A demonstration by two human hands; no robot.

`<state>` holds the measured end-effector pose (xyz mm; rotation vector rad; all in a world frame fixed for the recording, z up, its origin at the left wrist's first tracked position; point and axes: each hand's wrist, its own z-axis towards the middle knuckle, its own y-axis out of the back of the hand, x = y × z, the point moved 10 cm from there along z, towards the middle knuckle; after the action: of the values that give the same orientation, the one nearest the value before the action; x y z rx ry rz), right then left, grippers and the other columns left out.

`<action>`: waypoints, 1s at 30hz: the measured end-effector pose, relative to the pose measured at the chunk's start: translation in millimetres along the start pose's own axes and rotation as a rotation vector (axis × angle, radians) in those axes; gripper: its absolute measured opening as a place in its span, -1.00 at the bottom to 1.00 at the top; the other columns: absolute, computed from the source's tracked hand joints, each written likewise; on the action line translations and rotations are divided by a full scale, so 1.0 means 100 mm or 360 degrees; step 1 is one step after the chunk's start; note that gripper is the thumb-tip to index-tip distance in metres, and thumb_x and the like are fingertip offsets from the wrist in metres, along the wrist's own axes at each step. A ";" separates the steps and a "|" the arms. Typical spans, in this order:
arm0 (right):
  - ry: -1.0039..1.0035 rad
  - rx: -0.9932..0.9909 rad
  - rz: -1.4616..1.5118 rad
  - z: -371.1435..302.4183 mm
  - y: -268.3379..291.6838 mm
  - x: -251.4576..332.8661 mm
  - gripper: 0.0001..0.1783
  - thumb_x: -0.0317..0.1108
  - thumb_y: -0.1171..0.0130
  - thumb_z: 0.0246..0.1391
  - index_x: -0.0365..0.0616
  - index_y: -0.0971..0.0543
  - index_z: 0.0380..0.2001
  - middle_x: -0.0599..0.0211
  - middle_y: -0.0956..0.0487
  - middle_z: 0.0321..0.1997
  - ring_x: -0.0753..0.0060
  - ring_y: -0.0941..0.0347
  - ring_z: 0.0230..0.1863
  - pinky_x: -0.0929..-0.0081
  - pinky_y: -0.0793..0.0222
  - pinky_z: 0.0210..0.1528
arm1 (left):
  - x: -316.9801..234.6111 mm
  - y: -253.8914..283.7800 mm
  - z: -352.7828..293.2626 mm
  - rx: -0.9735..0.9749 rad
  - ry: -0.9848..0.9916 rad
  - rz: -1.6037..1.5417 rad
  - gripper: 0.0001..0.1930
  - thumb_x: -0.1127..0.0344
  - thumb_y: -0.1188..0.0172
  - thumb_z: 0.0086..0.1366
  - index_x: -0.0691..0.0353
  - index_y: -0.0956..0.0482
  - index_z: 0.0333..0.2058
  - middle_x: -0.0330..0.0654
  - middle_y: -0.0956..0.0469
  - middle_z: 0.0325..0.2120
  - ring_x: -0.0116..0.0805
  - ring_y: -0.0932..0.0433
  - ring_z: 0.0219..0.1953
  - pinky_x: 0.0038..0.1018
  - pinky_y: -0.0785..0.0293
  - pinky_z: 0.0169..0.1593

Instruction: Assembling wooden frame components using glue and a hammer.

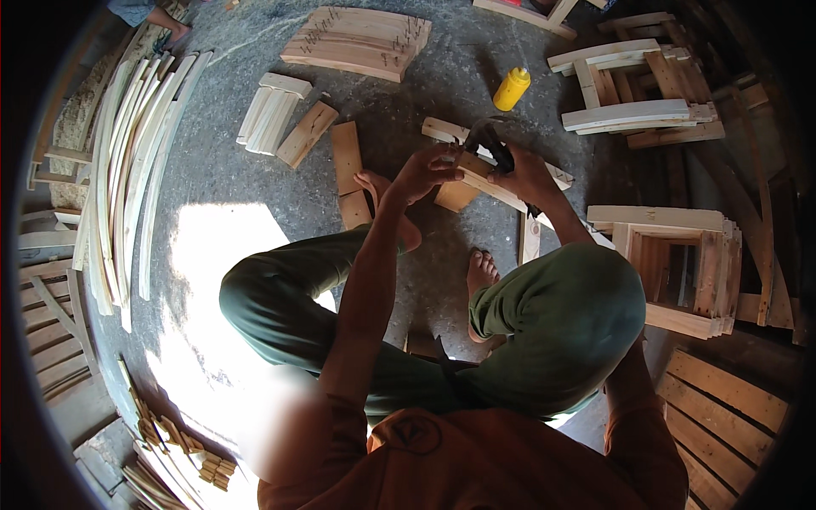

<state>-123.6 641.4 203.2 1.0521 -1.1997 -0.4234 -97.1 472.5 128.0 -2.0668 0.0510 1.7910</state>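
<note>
I sit low over a grey concrete floor (pixel 425 93) with both arms stretched forward. My left hand (pixel 422 172) pinches the top edge of a light wooden slat (pixel 489 189) that lies slantwise across another short board (pixel 456 195). My right hand (pixel 524 176) is shut on a dark tool (pixel 493 146) held against the same slat, its head pointing up and left. Both hands sit close together over the joint. My bare feet rest on the floor on either side below the slat.
A yellow squeeze bottle (pixel 512 88) stands just beyond the hands. Short boards (pixel 272 112) and a curved panel studded with nails (pixel 357 41) lie farther out. Long bent slats (pixel 127 170) are stacked at left, wooden frames (pixel 671 263) at right.
</note>
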 end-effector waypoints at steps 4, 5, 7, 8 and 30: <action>-0.0422 0.0218 0.0257 -0.02 -0.06 0.07 -0.32 -0.23 -0.46 -0.14 -0.22 -0.45 0.05 0.12 -0.61 -0.36 0.30 -0.59 -0.53 0.34 -0.51 -0.50 | 0.07 0.12 0.00 0.0000 0.0112 0.0048 -0.41 0.44 -0.39 0.15 0.30 -0.40 0.15 -0.16 -0.50 -0.03 -0.31 -0.51 0.04 -0.38 -0.52 0.07; -0.0361 0.0193 0.0197 0.01 -0.03 0.09 -0.32 -0.22 -0.46 -0.13 -0.22 -0.44 0.05 0.13 -0.60 -0.38 0.35 -0.57 -0.57 0.37 -0.50 -0.55 | 0.10 0.11 0.01 0.0018 0.0173 0.0033 -0.41 0.45 -0.37 0.16 0.34 -0.37 0.17 -0.15 -0.49 0.02 -0.32 -0.52 0.04 -0.35 -0.53 0.07; -0.0289 0.0164 0.0113 0.07 -0.01 0.09 -0.35 -0.20 -0.45 -0.10 -0.21 -0.44 0.05 0.12 -0.59 -0.41 0.39 -0.56 -0.59 0.38 -0.50 -0.58 | 0.10 0.11 0.04 0.0018 0.0188 0.0047 -0.40 0.44 -0.37 0.17 0.33 -0.36 0.18 -0.14 -0.49 0.02 -0.32 -0.52 0.05 -0.36 -0.53 0.06; -0.0290 0.0166 0.0112 0.06 -0.01 0.08 -0.35 -0.20 -0.45 -0.10 -0.21 -0.44 0.05 0.12 -0.59 -0.41 0.39 -0.56 -0.59 0.38 -0.50 -0.58 | 0.10 0.11 0.04 0.0014 0.0194 0.0067 -0.39 0.43 -0.37 0.17 0.32 -0.35 0.19 -0.14 -0.49 0.02 -0.31 -0.51 0.06 -0.36 -0.54 0.06; -0.0202 0.0134 -0.0215 0.18 -0.11 0.21 -0.28 0.07 -0.44 -0.16 -0.31 -0.48 -0.12 -0.12 -0.59 -0.19 -0.14 -0.55 -0.09 0.11 -0.43 -0.02 | 0.15 0.11 0.04 0.0005 0.0298 0.0040 -0.41 0.45 -0.39 0.15 0.27 -0.39 0.15 -0.17 -0.50 0.01 -0.34 -0.46 0.10 -0.35 -0.52 0.08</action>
<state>-129.7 612.1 205.3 1.1977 -1.2720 -0.5550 -101.2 467.1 110.5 -2.2350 0.1331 1.6049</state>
